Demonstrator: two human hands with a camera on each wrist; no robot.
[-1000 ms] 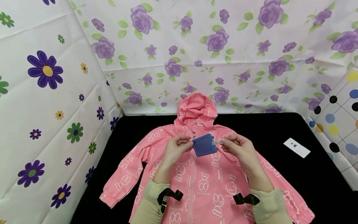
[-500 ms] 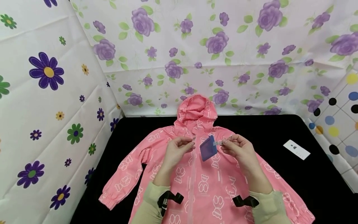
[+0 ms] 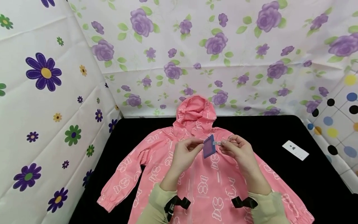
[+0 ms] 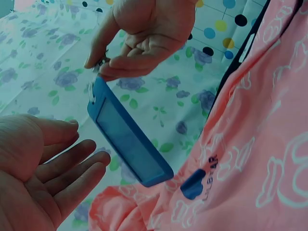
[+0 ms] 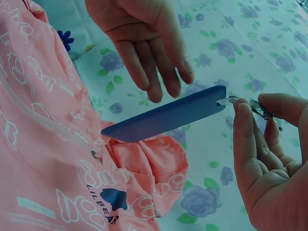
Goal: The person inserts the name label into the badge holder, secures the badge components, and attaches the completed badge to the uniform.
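Observation:
A blue badge holder (image 3: 209, 147) with a clear window hangs over the chest of a pink hooded jacket (image 3: 202, 193). My right hand (image 3: 241, 155) pinches the small metal clip (image 5: 263, 111) that a clear strap (image 5: 226, 101) joins to the holder. In the head view my left hand (image 3: 184, 157) overlaps the holder's left edge. The left wrist view shows the left fingers (image 4: 79, 166) loosely extended beside the holder, with a gap between. The holder is turned nearly edge-on in the right wrist view.
The jacket lies spread front up on a black tabletop (image 3: 251, 127), sleeves out to both sides, hood at the back. A white card (image 3: 295, 150) lies on the right. Flowered sheets (image 3: 156, 81) wall the back and left; a dotted sheet (image 3: 342, 124) stands at the right.
The left hand held the holder's left edge, let go, and has since moved right toward it again. The holder swung from facing forward to nearly edge-on. My right hand stays almost still.

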